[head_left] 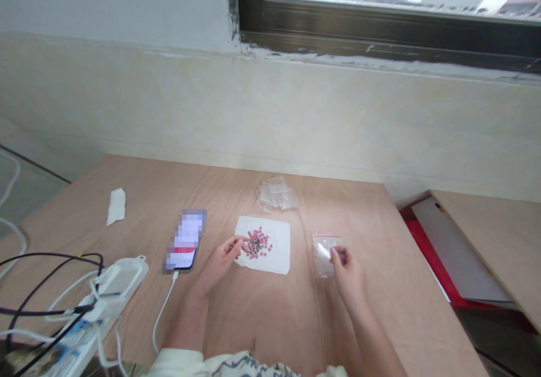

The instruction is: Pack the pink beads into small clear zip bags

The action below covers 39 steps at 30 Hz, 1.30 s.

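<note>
Cream sleeve cuff (180,361) and patterned garment front (249,364) run along the bottom edge of the frame. Right hand (349,275): fingers (336,256) are closed in a pinch on a small clear zip bag (323,256), which is glossy and crinkled, with a red strip along its top edge. Left hand (218,264): fingers (239,243) are curled, tips at the edge of a cluster of pink ball-headed pins (258,243). Whether they grasp a pin cannot be determined.

The pins lie in a loose heap at mid-frame, on a white paper sheet (270,253), with slim metal shanks visible among the beaded heads. Just above the sheet sits a crumpled pile of clear plastic bags (276,194). Left of the sheet lies a smartphone (185,240), its screen pixelated, with a white charging cable (163,309) attached. A folded white paper strip (116,206) lies at upper left of the plywood table (287,315). At lower left, black and white cables (51,309) tangle around a translucent white plastic case (120,278). A red-edged folder (439,253) sits at right, below a dark-framed window (380,5).
</note>
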Each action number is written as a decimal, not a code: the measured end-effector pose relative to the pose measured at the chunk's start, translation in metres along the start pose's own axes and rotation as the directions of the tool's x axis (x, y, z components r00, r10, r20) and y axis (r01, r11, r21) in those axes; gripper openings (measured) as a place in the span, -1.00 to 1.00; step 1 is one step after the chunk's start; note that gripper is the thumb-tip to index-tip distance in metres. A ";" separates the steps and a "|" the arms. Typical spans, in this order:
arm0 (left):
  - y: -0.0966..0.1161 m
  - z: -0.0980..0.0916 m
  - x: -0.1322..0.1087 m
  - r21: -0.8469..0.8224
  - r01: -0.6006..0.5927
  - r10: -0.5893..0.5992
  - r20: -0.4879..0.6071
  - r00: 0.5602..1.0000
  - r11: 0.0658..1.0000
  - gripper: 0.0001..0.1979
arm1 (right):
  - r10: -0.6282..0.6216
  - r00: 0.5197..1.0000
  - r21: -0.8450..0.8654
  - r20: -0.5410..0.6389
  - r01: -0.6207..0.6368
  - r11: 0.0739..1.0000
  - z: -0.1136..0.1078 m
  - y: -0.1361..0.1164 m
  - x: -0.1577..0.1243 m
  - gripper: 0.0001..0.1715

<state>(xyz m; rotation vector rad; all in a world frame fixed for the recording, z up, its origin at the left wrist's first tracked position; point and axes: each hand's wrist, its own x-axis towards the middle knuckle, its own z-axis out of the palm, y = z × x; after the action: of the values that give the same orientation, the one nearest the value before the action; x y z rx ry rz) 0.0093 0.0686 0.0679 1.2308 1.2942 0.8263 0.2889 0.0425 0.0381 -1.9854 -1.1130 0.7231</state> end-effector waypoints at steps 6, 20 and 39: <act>-0.010 -0.001 0.003 0.013 0.000 0.000 -0.012 1.000 1.000 -0.76 | -0.361 0.919 -0.497 -0.158 0.242 0.833 0.024 -0.004 0.037 -0.50; -0.005 0.003 0.006 0.068 -0.044 0.042 0.020 0.999 0.997 -0.77 | -0.519 0.833 -0.550 0.191 0.529 0.647 0.101 -0.047 0.082 -0.65; -0.005 0.004 0.003 0.077 -0.006 0.004 0.019 1.000 0.997 -0.75 | -0.316 0.916 0.064 -0.247 0.341 0.938 0.036 -0.061 0.045 -0.69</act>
<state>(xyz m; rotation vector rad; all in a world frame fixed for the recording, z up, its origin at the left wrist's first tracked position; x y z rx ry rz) 0.0126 0.0698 0.0616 1.3001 1.3189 0.7730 0.2548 0.1149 0.0620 -1.6850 -1.1990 0.3527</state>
